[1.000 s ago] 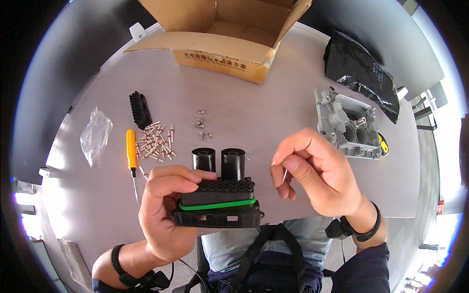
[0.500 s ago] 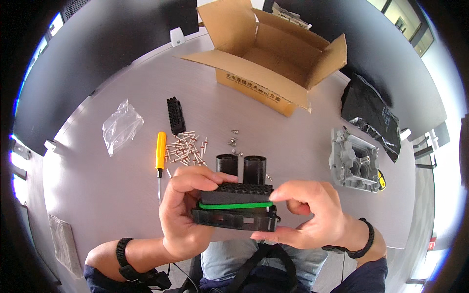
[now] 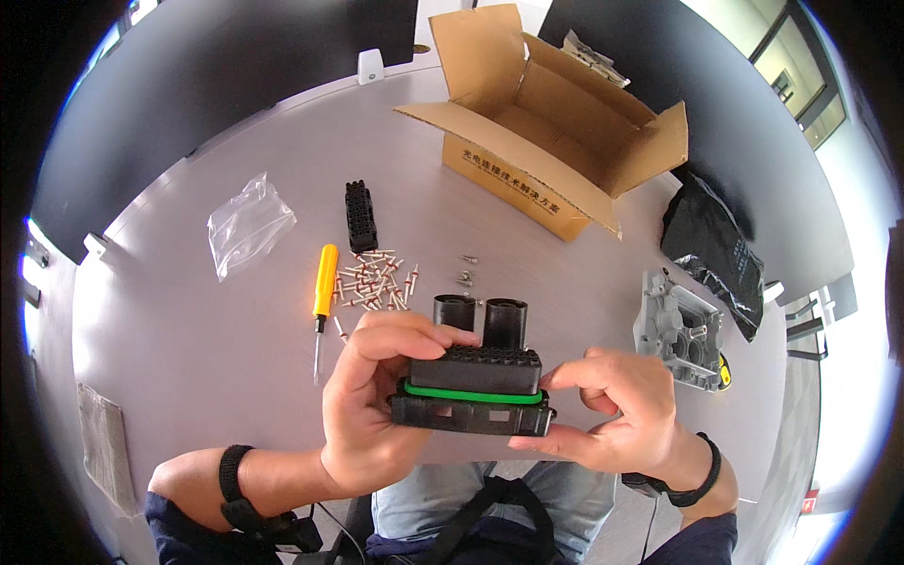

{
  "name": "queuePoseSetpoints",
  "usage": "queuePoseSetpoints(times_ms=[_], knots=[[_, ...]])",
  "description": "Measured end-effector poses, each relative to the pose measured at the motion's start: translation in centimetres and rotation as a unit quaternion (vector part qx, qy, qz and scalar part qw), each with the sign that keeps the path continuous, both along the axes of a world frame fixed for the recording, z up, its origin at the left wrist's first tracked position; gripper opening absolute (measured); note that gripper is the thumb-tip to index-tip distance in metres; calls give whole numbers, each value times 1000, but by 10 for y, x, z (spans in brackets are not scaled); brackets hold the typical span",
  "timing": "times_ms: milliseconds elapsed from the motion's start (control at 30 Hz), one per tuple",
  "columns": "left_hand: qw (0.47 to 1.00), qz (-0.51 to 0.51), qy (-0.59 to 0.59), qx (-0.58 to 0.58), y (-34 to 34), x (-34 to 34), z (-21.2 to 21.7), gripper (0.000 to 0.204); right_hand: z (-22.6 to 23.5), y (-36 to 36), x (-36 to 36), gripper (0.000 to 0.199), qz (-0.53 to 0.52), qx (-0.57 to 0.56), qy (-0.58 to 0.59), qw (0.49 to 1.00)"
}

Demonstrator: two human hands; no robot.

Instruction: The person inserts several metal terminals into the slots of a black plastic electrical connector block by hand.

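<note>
In front of me I hold a black multi-pin connector (image 3: 476, 375), a block with rows of holes on top and a wider base with small windows. A green rubber sealing ring (image 3: 471, 395) runs round it where the block meets the base. My left hand (image 3: 377, 395) is closed on the connector's left end, fingers on the top edge. At the right end, my right hand (image 3: 621, 405) has a fingertip beside the ring and the thumb under the base. Just beyond stand two black cylinders (image 3: 506, 325), partly hidden by the connector.
Behind my left hand lie a yellow-handled screwdriver (image 3: 326, 282), a pile of pins (image 3: 377, 281), another black connector block (image 3: 360, 217) and a clear bag (image 3: 250, 226). Screws (image 3: 466, 278) lie mid-table. An open carton (image 3: 513, 193), black bag (image 3: 716, 250) and grey metal housing (image 3: 680, 330) stand farther right.
The green ring, earlier slanted with its right end high, now lies more evenly along the base. Both hands stay at the connector. The whole view has shifted slightly.
</note>
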State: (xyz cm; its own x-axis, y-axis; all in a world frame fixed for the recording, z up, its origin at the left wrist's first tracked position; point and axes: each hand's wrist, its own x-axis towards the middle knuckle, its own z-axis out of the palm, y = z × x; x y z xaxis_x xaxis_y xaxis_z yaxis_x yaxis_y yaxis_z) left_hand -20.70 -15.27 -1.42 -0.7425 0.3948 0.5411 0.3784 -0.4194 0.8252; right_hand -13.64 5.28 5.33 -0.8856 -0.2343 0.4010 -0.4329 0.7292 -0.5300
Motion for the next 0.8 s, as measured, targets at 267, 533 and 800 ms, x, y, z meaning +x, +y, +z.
queuePoseSetpoints(times_ms=[267, 533, 800], knots=[[1000, -9, -3, 22, 1, 1, -2, 51, 22, 4, -8, 47, 34, 49, -95, 994], [995, 38, 93, -25, 5, 2, 1, 48, 22, -4, 4, 46, -79, -136, -291, 944], [985, 79, 148, -50, 4, 7, 0, 41, 28, -11, -4, 37, -70, -60, -260, 961]])
